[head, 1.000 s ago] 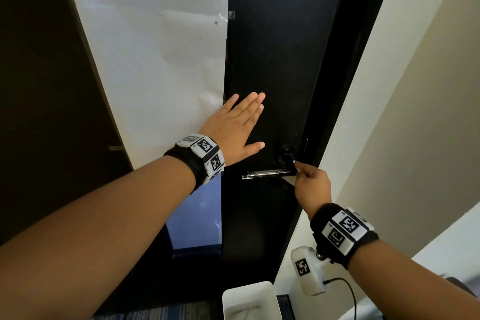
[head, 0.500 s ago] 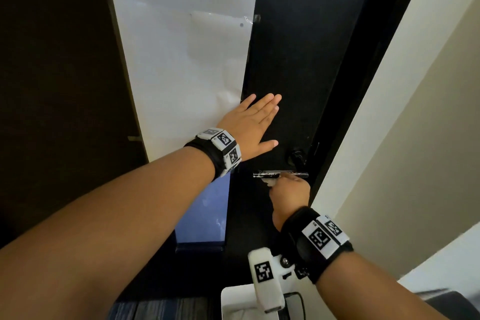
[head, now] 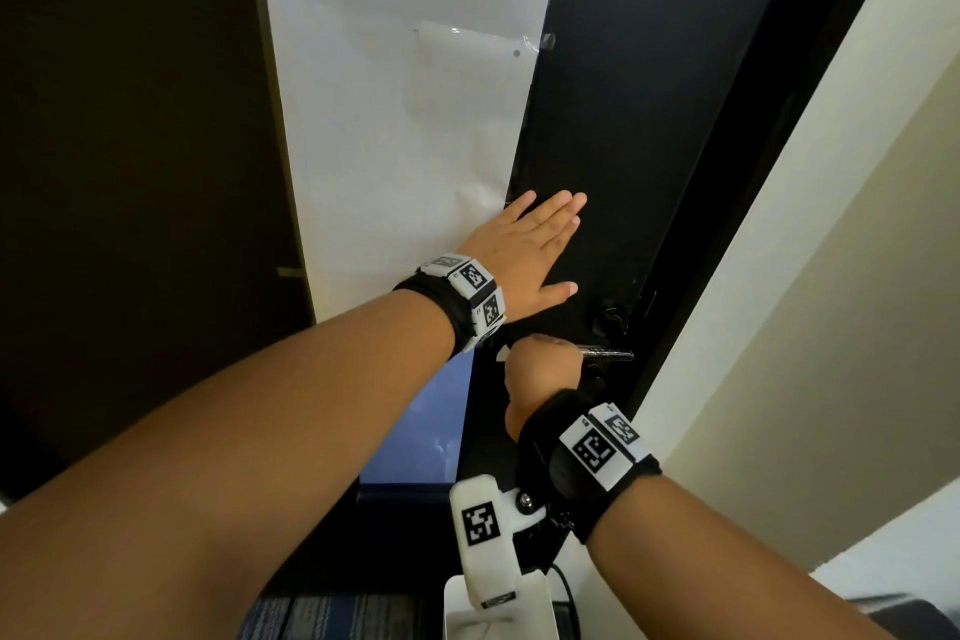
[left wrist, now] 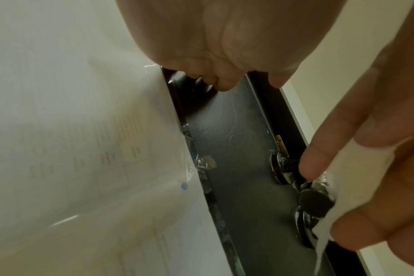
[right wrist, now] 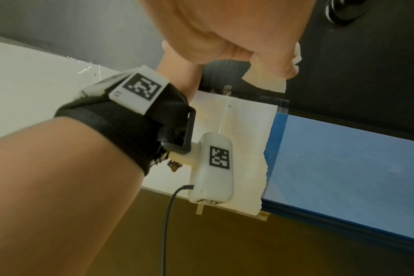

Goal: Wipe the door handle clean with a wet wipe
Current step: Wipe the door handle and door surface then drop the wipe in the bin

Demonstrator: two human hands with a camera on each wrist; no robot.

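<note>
A chrome lever door handle sticks out from the black door. My right hand grips the lever's left part with a white wet wipe wrapped around it. In the left wrist view the wipe lies between the right fingers and the handle's round end. The right wrist view shows the wipe hanging out under the curled fingers. My left hand rests flat on the door above the handle, fingers straight.
A round lock knob sits just above the handle. White paper is taped to the panel left of the door, with a blue sheet below it. A pale wall stands close on the right. A white container is on the floor.
My right hand slid left along the lever with the wipe, from the end near the door edge to the lever's left part. The left hand stayed flat on the door.
</note>
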